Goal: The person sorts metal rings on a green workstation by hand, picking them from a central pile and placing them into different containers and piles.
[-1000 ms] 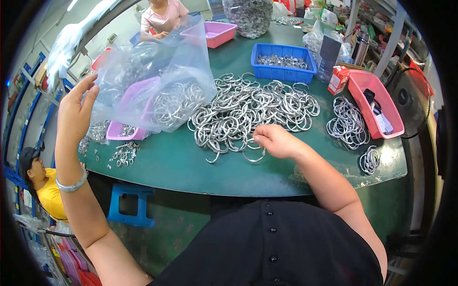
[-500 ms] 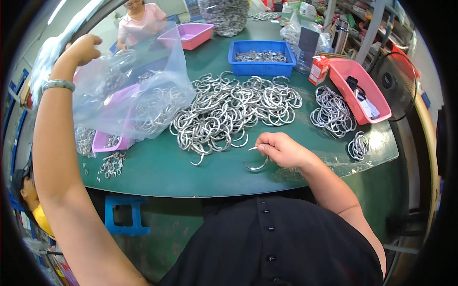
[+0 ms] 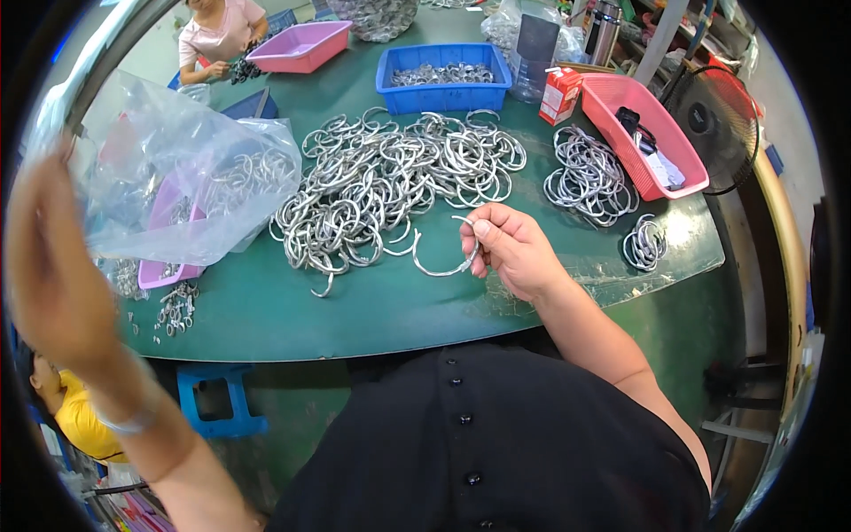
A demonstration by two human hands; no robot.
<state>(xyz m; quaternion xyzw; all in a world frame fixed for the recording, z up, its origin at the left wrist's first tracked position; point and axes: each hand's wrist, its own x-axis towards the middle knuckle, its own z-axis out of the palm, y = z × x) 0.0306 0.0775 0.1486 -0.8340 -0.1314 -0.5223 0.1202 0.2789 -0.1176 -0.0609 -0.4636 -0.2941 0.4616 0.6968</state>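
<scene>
My right hand (image 3: 514, 248) pinches an open silver bangle (image 3: 434, 272) between thumb and fingers above the table's near part. The bangle's gap faces up and left. Just beyond it lies a large heap of similar silver bangles (image 3: 390, 177). My raised left hand (image 3: 55, 257) is smeared by motion at the far left, so its fingers cannot be made out. Nearest to it is a clear plastic bag (image 3: 168, 191), standing open over a purple basket (image 3: 161, 230).
Small metal rings (image 3: 177, 306) lie near the left edge. A blue bin (image 3: 443, 99) of metal parts stands behind the heap. On the right are linked bangle bunches (image 3: 589, 177), a pink basket (image 3: 647, 133) and a fan (image 3: 709, 129). A co-worker (image 3: 217, 40) sits across the table.
My left hand has swung down and left from above the bag. My right hand has raised the bangle slightly and turned it. The view has shifted, and the bag has sagged a little.
</scene>
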